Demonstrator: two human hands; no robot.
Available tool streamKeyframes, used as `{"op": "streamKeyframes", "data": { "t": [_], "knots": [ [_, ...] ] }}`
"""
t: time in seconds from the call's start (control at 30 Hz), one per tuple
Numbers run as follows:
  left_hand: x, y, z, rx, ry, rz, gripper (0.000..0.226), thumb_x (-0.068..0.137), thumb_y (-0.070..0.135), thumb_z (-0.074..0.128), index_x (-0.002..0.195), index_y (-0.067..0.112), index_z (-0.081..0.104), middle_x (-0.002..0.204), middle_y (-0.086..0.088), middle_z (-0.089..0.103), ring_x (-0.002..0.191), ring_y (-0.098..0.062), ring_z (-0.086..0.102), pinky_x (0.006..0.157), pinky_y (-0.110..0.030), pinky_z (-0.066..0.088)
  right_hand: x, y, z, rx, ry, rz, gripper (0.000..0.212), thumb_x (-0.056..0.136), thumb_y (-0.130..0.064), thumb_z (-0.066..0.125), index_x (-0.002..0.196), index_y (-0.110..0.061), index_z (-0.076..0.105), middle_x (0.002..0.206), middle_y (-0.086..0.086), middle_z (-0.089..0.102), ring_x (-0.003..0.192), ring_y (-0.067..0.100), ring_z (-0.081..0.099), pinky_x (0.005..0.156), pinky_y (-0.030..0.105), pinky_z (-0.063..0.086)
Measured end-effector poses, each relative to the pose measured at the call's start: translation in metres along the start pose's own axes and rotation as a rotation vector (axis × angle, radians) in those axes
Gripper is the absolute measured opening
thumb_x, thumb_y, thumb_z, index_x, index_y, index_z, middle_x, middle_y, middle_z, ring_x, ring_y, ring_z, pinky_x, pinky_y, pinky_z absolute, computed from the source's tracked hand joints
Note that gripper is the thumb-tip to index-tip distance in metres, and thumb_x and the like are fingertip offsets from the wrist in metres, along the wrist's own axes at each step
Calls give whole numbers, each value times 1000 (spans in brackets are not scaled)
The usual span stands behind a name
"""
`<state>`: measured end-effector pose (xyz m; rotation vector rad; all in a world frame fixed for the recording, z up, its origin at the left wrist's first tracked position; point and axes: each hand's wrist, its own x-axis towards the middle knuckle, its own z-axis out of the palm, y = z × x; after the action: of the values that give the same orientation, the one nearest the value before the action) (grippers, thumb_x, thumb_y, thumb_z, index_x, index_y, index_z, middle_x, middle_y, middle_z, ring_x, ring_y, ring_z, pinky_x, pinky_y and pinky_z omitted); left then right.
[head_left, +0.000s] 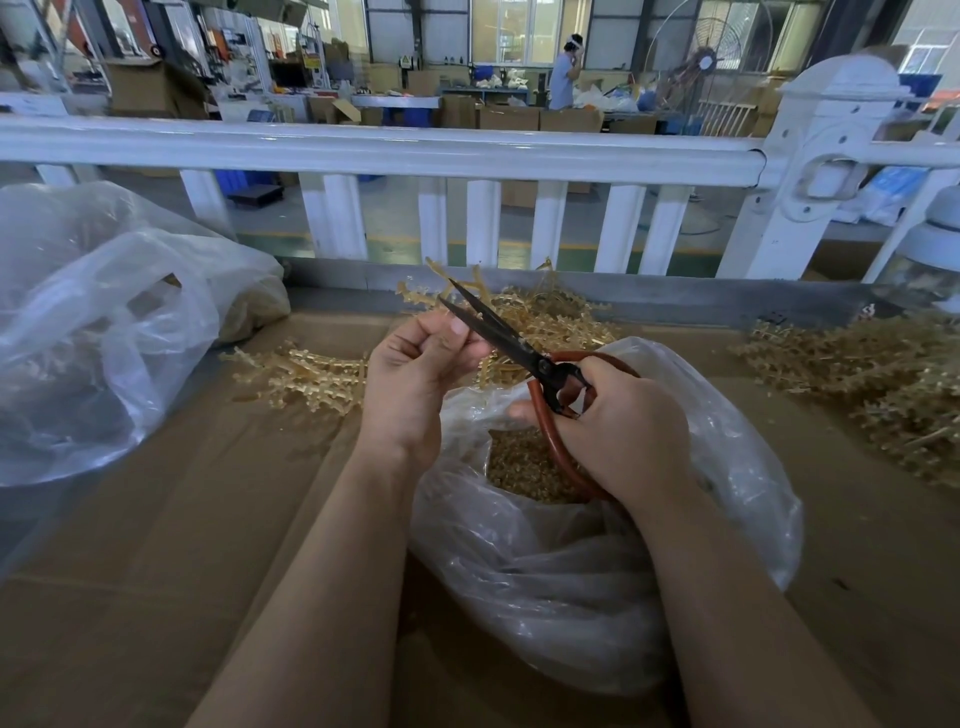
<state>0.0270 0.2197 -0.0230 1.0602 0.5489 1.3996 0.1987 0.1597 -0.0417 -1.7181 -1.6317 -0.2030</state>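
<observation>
A cardboard-covered table (182, 519) fills the lower view, with a white railing (363, 150) running along its far edge. A large clear plastic bag (104, 322) slumps at the far left. A second clear bag (571, 597) sits in the middle under the hands, its mouth open on a heap of small tan cut pieces (519, 467). Tan plastic sprue branches lie in loose piles: one at the right edge (883, 374), one left of the hands (301, 374), and one behind them near the railing (561, 312).

The scissors (498, 332) are held above the middle bag's mouth. Their long axis runs diagonally, with the red-brown handle loops low and to the right and the dark blades rising to the upper left. The tips point away from the person toward the railing. The blades stand slightly parted in a narrow V.

The right hand (623, 421) grips the handles, fingers curled through and around the loops. The left hand (415, 374) is curled, thumb against fingertips, pinching a thin sprue branch (457, 275). The branch sticks up past the blade tips, and the blades pass just beside the thumb.
</observation>
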Motion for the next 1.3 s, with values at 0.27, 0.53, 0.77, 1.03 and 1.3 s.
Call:
{"op": "streamKeyframes", "data": {
  "t": [0.27,0.53,0.77,1.03,1.3],
  "knots": [
    [1,-5,1,112,-57,0,11,94,-2,55,89,2,64,79,0,74,70,-7,67,74,-20,54,0,-1,-1,-35,56,-27,72,70,-93,39,86,-25,58,78,-15,59,70,5,54,57,18,44],
    [0,-6,0,88,-83,-39,12,92,2,57,87,9,66,75,2,71,72,-7,62,82,-25,48,1,3,-1,-49,10,-25,67,72,-88,46,90,-25,58,82,-16,60,73,4,55,59,17,44],
    [0,-6,-1,43,-120,-78,4,84,13,63,86,12,66,74,4,71,72,-7,63,83,-28,45,0,3,-1,-23,29,-31,68,72,-89,42,82,-23,53,76,-14,55,68,5,52,58,22,46],
    [1,-6,1,76,-67,-42,7,85,8,62,87,1,64,65,0,66,64,-8,58,66,-18,46,-1,3,-2,-13,26,-25,76,68,-98,30,82,-28,58,70,-18,55,64,0,52,55,18,45],
    [-2,-3,2,63,-93,-34,12,79,17,65,82,6,63,68,-2,61,64,-9,55,66,-18,46,-1,4,0,-25,35,-32,78,70,-97,34,81,-27,64,69,-19,60,58,-3,52,53,13,41]
  ]
}}
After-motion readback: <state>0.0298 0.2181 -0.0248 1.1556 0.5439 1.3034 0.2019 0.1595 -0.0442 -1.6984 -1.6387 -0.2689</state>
